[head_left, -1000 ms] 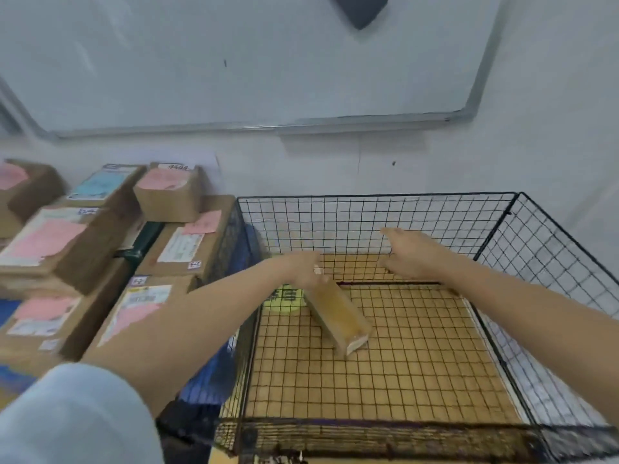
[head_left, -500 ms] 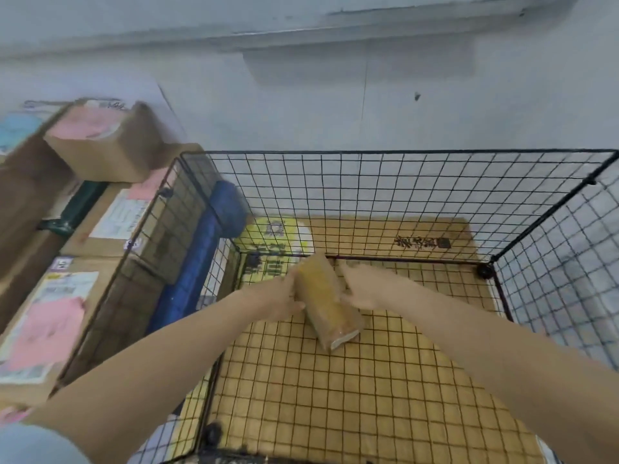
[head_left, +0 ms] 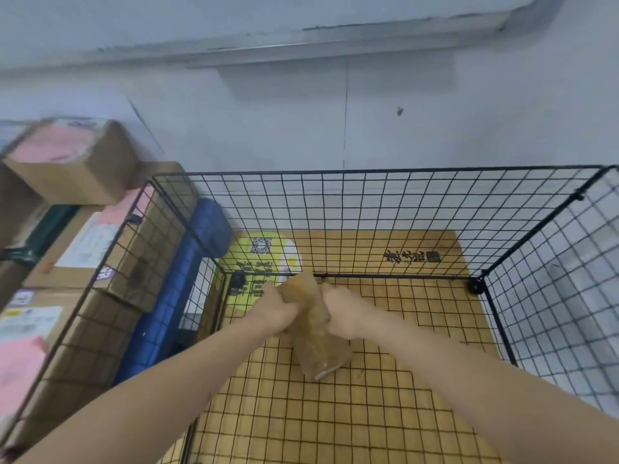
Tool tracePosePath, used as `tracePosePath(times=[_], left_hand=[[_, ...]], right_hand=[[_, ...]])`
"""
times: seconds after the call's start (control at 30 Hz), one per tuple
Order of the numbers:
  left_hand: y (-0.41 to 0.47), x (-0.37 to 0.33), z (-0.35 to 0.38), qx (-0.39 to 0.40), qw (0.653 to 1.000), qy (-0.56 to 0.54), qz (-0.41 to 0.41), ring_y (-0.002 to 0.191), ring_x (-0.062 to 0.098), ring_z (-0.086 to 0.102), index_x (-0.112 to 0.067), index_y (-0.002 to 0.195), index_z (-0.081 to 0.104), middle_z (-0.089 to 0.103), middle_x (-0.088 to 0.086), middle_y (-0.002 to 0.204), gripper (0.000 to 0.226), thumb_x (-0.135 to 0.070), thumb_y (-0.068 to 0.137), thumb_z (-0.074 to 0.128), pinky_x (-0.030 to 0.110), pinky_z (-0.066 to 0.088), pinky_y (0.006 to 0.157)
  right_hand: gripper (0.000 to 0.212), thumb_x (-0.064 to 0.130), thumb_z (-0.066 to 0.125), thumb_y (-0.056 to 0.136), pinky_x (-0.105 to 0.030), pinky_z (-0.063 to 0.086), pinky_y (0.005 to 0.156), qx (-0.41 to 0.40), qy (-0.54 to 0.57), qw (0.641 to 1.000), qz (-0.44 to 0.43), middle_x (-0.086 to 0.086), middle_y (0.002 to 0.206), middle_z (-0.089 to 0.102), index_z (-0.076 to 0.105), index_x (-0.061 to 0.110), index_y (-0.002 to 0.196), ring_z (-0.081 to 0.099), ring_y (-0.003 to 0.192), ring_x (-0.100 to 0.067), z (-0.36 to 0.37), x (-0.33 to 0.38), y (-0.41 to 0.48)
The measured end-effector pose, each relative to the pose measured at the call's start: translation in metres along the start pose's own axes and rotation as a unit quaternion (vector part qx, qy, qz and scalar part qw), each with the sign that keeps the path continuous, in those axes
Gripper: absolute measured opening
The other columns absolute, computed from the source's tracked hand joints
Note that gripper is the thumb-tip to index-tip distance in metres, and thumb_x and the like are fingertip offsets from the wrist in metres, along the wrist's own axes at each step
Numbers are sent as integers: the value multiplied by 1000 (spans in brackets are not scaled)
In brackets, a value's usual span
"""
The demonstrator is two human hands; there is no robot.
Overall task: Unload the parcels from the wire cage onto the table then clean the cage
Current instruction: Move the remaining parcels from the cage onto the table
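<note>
A long narrow brown parcel point(head_left: 320, 346) wrapped in tape sits inside the black wire cage point(head_left: 368, 202), tilted, with its near end over the mesh floor. My left hand point(head_left: 274, 314) grips its left side and my right hand point(head_left: 343, 313) grips its right side, both near the far end. No other parcel shows inside the cage. Stacked cardboard parcels point(head_left: 77, 162) with pink and white labels lie on the table to the left of the cage.
A blue padded roll point(head_left: 174, 296) lies between the cage's left wall and the parcel stack. Brown cardboard with a yellow label point(head_left: 264, 252) lies under the cage floor. A white wall stands behind, with a whiteboard edge point(head_left: 301, 45) above.
My right hand came down from the cage's back rim and took hold of the parcel beside my left hand. The view tilted down and closer into the cage.
</note>
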State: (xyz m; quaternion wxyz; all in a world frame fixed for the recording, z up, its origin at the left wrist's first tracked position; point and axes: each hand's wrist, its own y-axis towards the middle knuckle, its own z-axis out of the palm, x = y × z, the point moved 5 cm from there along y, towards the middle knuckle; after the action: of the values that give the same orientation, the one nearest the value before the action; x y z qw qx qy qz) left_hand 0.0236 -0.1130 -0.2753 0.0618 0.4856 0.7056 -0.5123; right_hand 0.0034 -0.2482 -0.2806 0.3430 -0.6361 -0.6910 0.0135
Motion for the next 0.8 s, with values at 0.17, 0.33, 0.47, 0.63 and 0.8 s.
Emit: tracePosePath(times=[0.17,0.33,0.47,0.63,0.8], left_hand=[[-23,-13,-12,-3,999,-50,4,96,32,64,-15,142,25,52,12,127,65,-28,90,62,35,58,62],[-68,-31,-29,-7,996,-59,72,91,30,66,-18,141,28,48,12,134,56,-40,95,51,34,58,71],[-115,-52,-47,-37,984,-117,129,101,36,61,-20,130,35,48,12,129,43,-45,96,45,38,59,60],[-178,-50,-66,-29,951,-212,224,101,33,59,-19,114,34,48,12,115,29,-32,96,52,47,60,67],[-222,-37,-81,40,914,-250,316,102,21,58,-14,123,47,51,10,122,31,-15,94,56,36,56,84]], right_hand=[[73,35,81,72,-39,52,88,-28,20,999,-7,-4,119,57,45,13,131,58,109,-25,-27,13,-18],[57,36,69,86,-37,50,91,-72,40,997,-12,-3,125,58,46,13,133,57,112,-23,-65,43,-72],[40,51,51,94,-29,48,82,-146,64,987,1,5,107,60,55,21,120,57,94,-14,-97,72,-126],[50,59,36,95,-30,51,75,-287,79,954,47,3,98,56,46,14,114,57,88,-14,-109,108,-183],[28,26,54,96,-26,57,66,-349,130,928,3,2,110,57,39,19,118,63,85,-16,-100,142,-229]])
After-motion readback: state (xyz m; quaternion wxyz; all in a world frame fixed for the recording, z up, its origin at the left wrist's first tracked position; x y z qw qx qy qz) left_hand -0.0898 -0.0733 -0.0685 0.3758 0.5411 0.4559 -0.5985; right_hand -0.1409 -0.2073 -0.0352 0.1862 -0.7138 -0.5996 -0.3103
